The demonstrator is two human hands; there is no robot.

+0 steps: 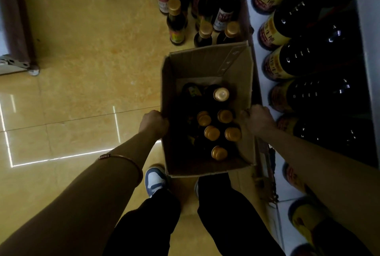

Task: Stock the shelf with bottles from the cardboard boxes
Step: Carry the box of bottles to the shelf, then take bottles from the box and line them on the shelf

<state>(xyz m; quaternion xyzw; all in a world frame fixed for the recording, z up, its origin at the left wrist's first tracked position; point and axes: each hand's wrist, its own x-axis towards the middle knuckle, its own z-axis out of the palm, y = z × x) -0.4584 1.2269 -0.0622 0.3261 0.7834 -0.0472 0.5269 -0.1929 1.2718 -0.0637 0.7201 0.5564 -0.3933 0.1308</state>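
An open cardboard box (205,64) sits in front of my legs, beside the shelf. Inside it stand several dark bottles with gold caps (211,133). My left hand (153,122) grips the box's left wall, fingers curled over the rim. My right hand (258,119) grips the right wall the same way. The white shelf (251,9) on the right carries a row of large dark bottles with yellow-red labels (273,33).
Beyond the box, several gold-capped bottles (176,21) stand on the yellow tiled floor (92,50). A cabinet on a caster wheel (34,70) is at the far left. My blue-white shoe (155,179) is just under the box's near edge.
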